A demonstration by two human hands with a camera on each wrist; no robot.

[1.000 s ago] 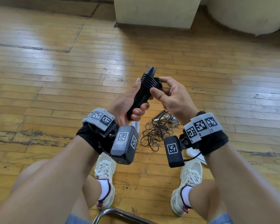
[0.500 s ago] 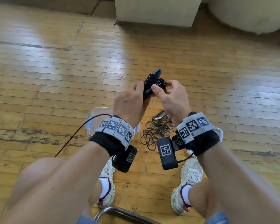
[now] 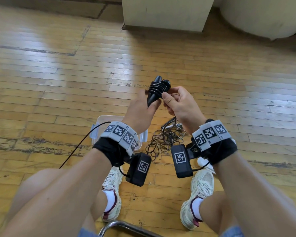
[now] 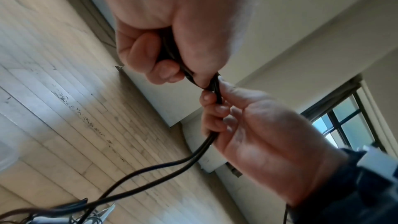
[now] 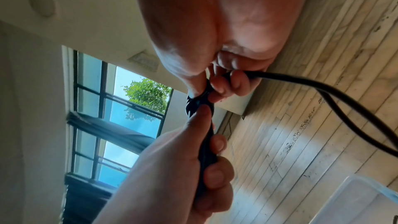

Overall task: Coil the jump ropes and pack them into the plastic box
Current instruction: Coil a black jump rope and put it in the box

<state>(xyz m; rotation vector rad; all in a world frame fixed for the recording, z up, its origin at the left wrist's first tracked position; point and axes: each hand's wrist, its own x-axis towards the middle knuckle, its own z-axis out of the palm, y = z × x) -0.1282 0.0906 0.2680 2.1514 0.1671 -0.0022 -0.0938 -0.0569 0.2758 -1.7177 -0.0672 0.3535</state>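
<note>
My left hand [image 3: 140,108] grips a pair of black jump rope handles [image 3: 153,98] held up above the floor, tips pointing away. Several turns of black rope [image 3: 158,87] are wound round their upper part. My right hand [image 3: 179,103] pinches the rope right beside those coils. In the left wrist view two rope strands [image 4: 193,152] hang down from the right hand's fingers [image 4: 215,108]. In the right wrist view the same rope [image 5: 323,88] trails off to the right. The clear plastic box [image 3: 101,120] stands on the floor, largely hidden under my left wrist.
A tangled heap of thin jump ropes [image 3: 164,139] lies on the wooden floor between my hands and feet. A black strand [image 3: 84,144] loops out to the left over the box. A pale cabinet [image 3: 166,12] stands ahead, and a chair's metal tube [image 3: 120,226] is at the bottom.
My left hand has turned palm down, tilting the handles to the right. A black strand has swung out on the left, and the box now shows under my left wrist.
</note>
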